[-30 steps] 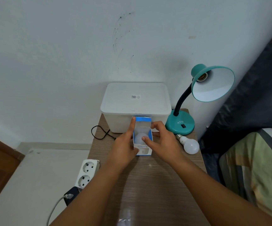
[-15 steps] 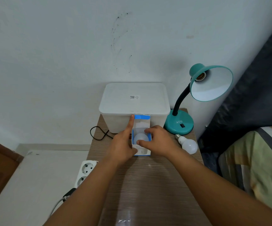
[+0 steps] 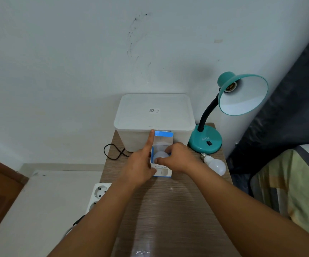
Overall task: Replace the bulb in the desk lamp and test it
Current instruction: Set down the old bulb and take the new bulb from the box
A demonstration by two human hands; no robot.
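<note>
Head view: round bulb [image 3: 159,155] in cardboard box [image 3: 161,171]

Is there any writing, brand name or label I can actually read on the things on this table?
"ATN": raised letters on the round teal base of the desk lamp.
Small white sticker with a QR code on the lid of the white plastic storage box: the print beside it is too small to read.
Line of dark print on the open blue-and-white cardboard bulb box: blurred, unreadable.
Nothing else carries text.

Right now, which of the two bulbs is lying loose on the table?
The bare bulb beside the lamp base; the other bulb sits inside the open blue box.
</note>
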